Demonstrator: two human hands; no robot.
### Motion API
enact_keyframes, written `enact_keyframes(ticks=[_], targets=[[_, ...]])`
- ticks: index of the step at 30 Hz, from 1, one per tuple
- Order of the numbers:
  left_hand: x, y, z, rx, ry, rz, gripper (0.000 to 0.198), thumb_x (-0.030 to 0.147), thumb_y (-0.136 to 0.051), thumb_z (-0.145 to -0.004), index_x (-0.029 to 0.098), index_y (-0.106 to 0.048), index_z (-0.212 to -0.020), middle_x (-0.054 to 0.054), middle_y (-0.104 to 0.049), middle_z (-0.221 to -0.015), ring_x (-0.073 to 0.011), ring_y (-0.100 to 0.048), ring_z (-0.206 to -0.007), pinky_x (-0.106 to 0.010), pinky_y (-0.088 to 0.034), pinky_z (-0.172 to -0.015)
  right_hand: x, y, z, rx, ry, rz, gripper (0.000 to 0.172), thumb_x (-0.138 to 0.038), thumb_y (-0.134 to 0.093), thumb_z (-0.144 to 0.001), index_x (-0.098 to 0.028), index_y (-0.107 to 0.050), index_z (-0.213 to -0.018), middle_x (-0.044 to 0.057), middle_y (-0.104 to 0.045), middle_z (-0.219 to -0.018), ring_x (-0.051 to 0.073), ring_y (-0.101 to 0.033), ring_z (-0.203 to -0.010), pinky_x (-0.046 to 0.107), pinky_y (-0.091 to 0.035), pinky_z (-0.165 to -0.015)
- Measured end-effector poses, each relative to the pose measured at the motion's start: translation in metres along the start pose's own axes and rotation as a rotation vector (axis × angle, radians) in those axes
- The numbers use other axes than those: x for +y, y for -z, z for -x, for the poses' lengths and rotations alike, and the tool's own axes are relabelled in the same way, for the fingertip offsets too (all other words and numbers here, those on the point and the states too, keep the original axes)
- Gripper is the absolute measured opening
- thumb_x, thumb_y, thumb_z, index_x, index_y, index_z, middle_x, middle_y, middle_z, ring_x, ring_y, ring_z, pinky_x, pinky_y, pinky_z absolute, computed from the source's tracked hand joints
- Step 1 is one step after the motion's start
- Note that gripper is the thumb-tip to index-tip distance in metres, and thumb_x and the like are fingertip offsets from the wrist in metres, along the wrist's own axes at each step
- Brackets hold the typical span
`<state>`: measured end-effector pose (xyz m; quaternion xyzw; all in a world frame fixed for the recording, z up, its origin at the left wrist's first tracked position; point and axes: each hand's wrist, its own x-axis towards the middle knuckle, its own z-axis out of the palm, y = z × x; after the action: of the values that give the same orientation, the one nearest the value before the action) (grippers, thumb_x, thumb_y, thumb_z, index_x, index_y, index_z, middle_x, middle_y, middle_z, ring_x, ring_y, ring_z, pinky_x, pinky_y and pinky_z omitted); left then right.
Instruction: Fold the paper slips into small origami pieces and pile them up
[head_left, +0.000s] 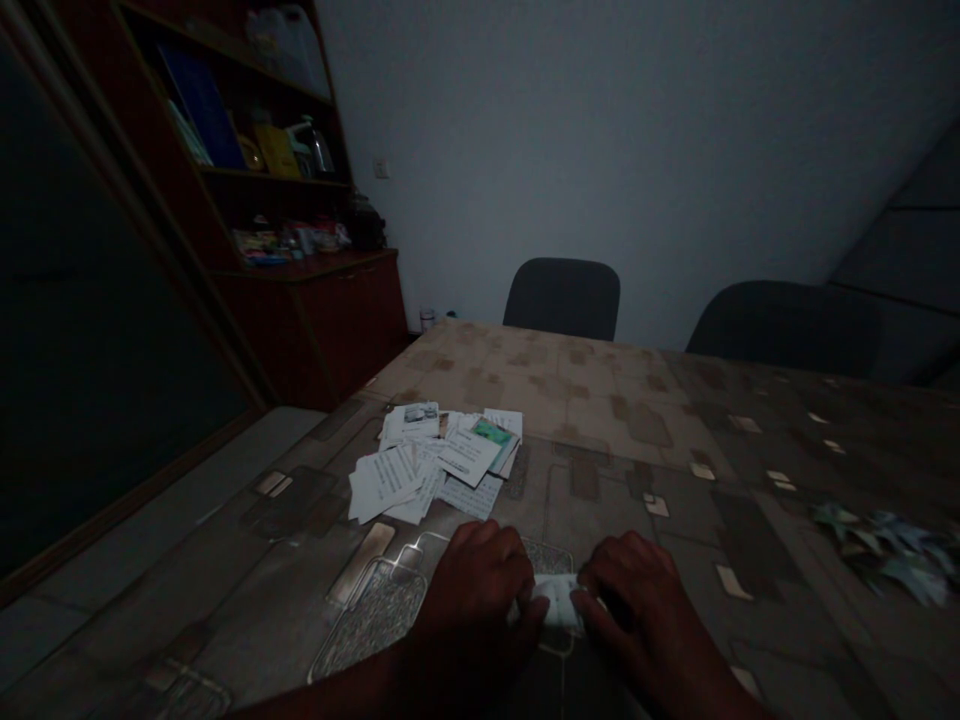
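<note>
Between my two hands, low in the head view, is a small white piece of paper [557, 602], held flat or folded close to the table. My left hand [484, 590] pinches its left end, with the thumb on the near side and the fingers curled. At the right end, my right hand [634, 590] grips it in the same way. Fingers cover both ends of the paper, and the dim light hides its print. Beyond my left hand lies a loose pile of printed paper pieces [390, 480], one with a green patch.
A patterned cloth covers the table [585, 480]. Several folded paper shapes [892, 550] lie at the right. Two dark chairs, one at the far edge [564, 297] and one farther right [784, 325], stand before the wall. A reddish cabinet [341, 320] with filled shelves is at the left.
</note>
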<state>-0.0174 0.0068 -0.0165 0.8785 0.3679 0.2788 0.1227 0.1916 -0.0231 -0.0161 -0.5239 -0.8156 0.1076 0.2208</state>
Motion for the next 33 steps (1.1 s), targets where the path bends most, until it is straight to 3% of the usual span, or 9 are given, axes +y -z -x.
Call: enact_keyframes(ticks=[4,14,21,33], targets=[[0.002,0.0,-0.001,-0.023,0.011,-0.064,0.011,0.011,-0.065,-0.074,0.016,-0.056,-0.072,-0.003,-0.06,-0.079,-0.0198,-0.049,-0.076,-0.035,-0.035,-0.072,-0.004,0.001,-0.003,0.001,-0.027,-0.007,0.015,-0.017,-0.061,-0.088,-0.018,-0.057,-0.073,0.001,-0.057,-0.074,0.021,-0.051,-0.075,0.037,-0.033,-0.075],[0.003,-0.002,-0.005,-0.017,-0.015,-0.22,0.007,0.014,-0.067,-0.072,0.016,-0.06,-0.071,-0.003,-0.062,-0.075,-0.0205,-0.05,-0.074,-0.035,-0.037,-0.07,-0.001,-0.007,-0.003,0.148,-0.027,0.001,0.014,-0.013,-0.066,-0.08,-0.019,-0.059,-0.07,0.0,-0.058,-0.069,0.02,-0.051,-0.071,0.037,-0.031,-0.076],[0.0,-0.005,-0.004,-0.001,-0.02,-0.214,0.006,0.016,-0.067,-0.072,0.016,-0.061,-0.071,-0.003,-0.063,-0.076,-0.0206,-0.051,-0.074,-0.036,-0.037,-0.072,-0.001,-0.008,-0.004,0.173,-0.04,-0.036,0.016,-0.014,-0.067,-0.078,-0.02,-0.057,-0.067,-0.002,-0.056,-0.067,0.019,-0.05,-0.07,0.035,-0.03,-0.074],[0.001,-0.001,-0.006,-0.09,0.058,-0.151,0.01,0.015,-0.066,-0.072,0.018,-0.057,-0.068,0.0,-0.06,-0.075,-0.0189,-0.051,-0.075,-0.033,-0.034,-0.073,0.001,-0.011,-0.005,0.172,-0.068,0.029,0.018,-0.009,-0.072,-0.07,-0.019,-0.058,-0.065,-0.001,-0.057,-0.065,0.019,-0.05,-0.067,0.032,-0.03,-0.069]])
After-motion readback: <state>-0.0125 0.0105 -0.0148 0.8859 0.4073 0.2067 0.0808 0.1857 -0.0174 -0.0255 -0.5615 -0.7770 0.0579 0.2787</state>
